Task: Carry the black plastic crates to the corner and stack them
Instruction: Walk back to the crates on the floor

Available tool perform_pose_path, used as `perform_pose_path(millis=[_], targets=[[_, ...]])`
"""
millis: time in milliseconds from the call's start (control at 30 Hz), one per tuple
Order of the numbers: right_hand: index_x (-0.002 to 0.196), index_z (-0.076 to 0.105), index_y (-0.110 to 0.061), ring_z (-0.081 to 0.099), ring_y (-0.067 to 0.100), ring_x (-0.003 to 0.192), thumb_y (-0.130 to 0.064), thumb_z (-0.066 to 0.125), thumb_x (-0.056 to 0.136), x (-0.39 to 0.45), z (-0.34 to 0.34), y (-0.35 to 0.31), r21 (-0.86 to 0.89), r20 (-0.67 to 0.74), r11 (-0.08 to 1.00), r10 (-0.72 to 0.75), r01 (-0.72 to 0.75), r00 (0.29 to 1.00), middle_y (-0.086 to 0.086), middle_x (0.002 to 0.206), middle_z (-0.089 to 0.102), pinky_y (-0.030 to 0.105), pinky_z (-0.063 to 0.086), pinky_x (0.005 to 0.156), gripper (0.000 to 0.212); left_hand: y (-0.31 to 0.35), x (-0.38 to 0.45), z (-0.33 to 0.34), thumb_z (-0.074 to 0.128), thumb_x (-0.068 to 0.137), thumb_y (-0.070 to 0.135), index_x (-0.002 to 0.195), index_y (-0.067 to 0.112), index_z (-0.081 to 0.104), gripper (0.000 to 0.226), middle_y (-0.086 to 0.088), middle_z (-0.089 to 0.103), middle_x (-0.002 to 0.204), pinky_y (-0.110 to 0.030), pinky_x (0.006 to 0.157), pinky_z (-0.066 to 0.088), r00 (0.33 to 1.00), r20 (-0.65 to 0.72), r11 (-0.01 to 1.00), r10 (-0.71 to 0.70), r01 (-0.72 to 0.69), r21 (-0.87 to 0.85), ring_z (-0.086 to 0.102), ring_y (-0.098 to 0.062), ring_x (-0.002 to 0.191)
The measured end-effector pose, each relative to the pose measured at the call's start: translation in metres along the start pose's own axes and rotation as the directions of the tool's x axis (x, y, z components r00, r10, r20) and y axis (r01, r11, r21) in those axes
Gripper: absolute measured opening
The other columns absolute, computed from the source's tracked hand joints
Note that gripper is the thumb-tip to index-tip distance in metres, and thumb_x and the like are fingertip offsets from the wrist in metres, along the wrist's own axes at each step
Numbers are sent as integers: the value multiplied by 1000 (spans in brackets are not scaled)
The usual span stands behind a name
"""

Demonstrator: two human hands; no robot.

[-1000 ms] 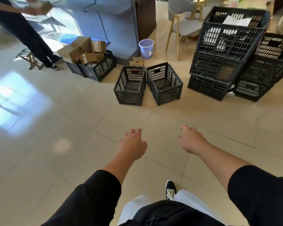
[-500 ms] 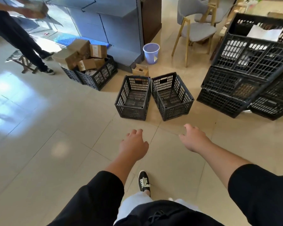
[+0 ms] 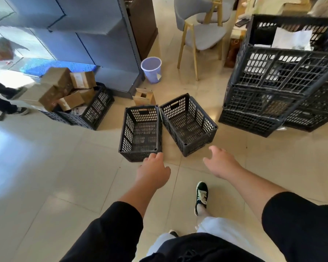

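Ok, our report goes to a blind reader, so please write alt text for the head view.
Two bare hands, left and right, reach toward two empty black crates side by side on a tiled floor. Stacked crates stand to the right, a crate of cardboard boxes to the left.

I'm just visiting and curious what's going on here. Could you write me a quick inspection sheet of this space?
Surface: pale tiled floor, glossy with glare.
Job's things: two empty crates, left crate and right crate, side by side on the floor; crate stack at right.
Clutter: crate of boxes, bin, paper bag.
Grippers: left hand open, at the left crate's near rim; right hand open, holds nothing.
Cables: nothing seen.
Surroundings: shelving, chair, another person's legs.
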State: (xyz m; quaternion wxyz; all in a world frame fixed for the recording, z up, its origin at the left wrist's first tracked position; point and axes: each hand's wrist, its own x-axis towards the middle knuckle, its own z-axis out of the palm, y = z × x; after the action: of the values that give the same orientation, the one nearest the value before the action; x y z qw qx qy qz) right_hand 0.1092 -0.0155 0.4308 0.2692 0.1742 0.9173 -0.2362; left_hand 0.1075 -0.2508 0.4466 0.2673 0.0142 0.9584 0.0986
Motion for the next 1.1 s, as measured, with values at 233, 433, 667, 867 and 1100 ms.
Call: perform_pose_path(millis=[233, 433, 667, 867, 1100], targets=[[159, 35, -23, 56, 38, 129, -44, 48, 104, 114, -64, -13, 21, 20, 1000, 8, -8, 1000, 12, 151, 50, 47, 55, 96, 61, 55, 106, -54, 53, 103, 37, 151, 22, 44, 52, -4, 51, 147, -53, 107, 48, 1000, 22, 1000, -19, 18, 26, 49, -30, 135], [158, 36, -22, 58, 37, 124, -43, 48, 104, 184, -98, -27, 9, 43, 1000, 22, -22, 999, 14, 143, 53, 48, 57, 95, 60, 79, 172, -88, 51, 104, 38, 152, 21, 43, 52, -4, 49, 147, -54, 106, 48, 998, 61, 1000, -15, 15, 8, 49, -30, 134], [161, 33, -23, 55, 37, 129, -45, 49, 104, 260, -114, -50, 43, 65, 993, 105, -108, 992, 12, 150, 50, 50, 56, 97, 62, 79, 271, -121, 50, 104, 38, 153, 23, 42, 52, -4, 48, 150, -53, 106, 49, 994, 101, 998, 52, -54, 16, 48, -30, 136], [160, 35, -22, 56, 38, 130, -44, 50, 104, 320, -115, -70, 165, 52, 949, 262, -267, 964, 13, 150, 52, 50, 54, 100, 62, 71, 369, -146, 48, 107, 43, 163, 25, 33, 61, -4, 43, 161, -55, 112, 45, 975, 174, 988, 139, -147, 37, 44, -31, 144], [155, 44, -15, 56, 39, 132, -34, 51, 104, 370, -103, -69, 319, 87, 868, 374, -381, 923, 18, 148, 54, 45, 49, 101, 55, 74, 464, -158, 47, 107, 40, 163, 24, 34, 59, -5, 44, 159, -56, 111, 45, 948, 276, 966, 161, -209, 152, 45, -32, 143]])
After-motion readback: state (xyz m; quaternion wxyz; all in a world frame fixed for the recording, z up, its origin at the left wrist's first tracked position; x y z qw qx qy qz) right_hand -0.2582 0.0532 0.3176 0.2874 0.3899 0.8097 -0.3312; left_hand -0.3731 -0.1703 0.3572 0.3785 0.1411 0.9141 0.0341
